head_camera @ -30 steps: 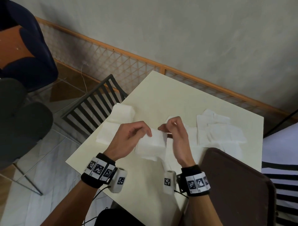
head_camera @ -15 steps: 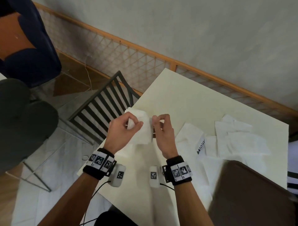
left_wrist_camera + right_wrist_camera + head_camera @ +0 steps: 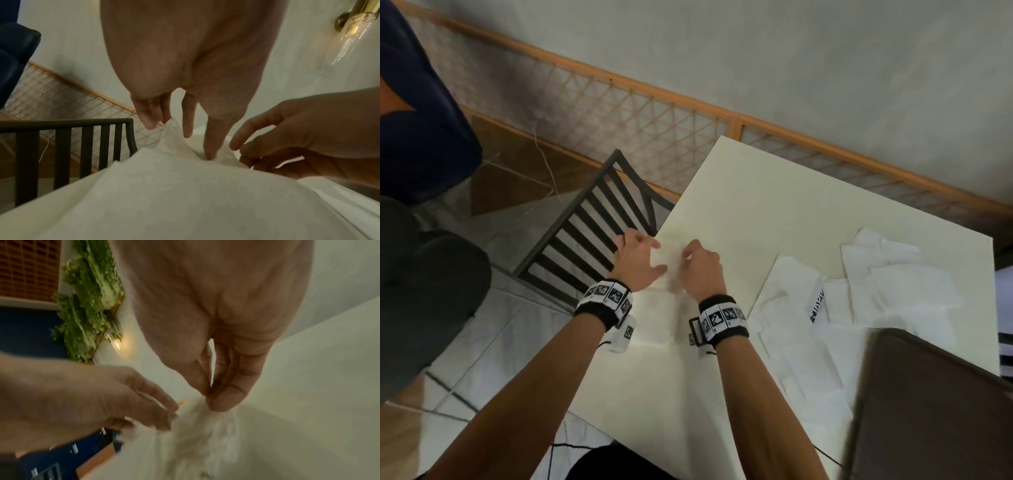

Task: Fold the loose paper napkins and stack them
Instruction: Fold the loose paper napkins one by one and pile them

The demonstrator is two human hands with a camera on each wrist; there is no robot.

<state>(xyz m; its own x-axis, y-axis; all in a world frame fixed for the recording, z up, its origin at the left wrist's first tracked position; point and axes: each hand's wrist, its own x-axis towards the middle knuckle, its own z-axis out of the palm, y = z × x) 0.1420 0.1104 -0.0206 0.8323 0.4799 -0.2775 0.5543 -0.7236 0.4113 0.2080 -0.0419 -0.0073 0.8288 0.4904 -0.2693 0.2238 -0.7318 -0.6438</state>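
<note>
A small folded white napkin [image 3: 671, 265] lies at the left edge of the cream table [image 3: 774, 212], held between both hands. My left hand [image 3: 654, 257] pinches its left edge, thumb on top and fingers at the far side [image 3: 185, 138]. Thumb and fingertips of my right hand [image 3: 688, 253] pinch its right edge [image 3: 209, 399]. The napkin [image 3: 205, 426] sags below the fingers and looks blurred. Just nearer me lies a pile of folded napkins [image 3: 654, 318]. Several loose napkins [image 3: 876, 291] are spread over the table's right half.
A black slatted chair [image 3: 592, 233] stands right against the table's left edge. A dark brown chair back [image 3: 935, 411] rises at the near right. A wooden lattice rail [image 3: 654, 113] runs along the wall behind. One napkin shows a printed label [image 3: 816, 306].
Both hands have carried the folded napkin leftwards and down to the table's left edge, beside the folded pile. The head view has swung left with them.
</note>
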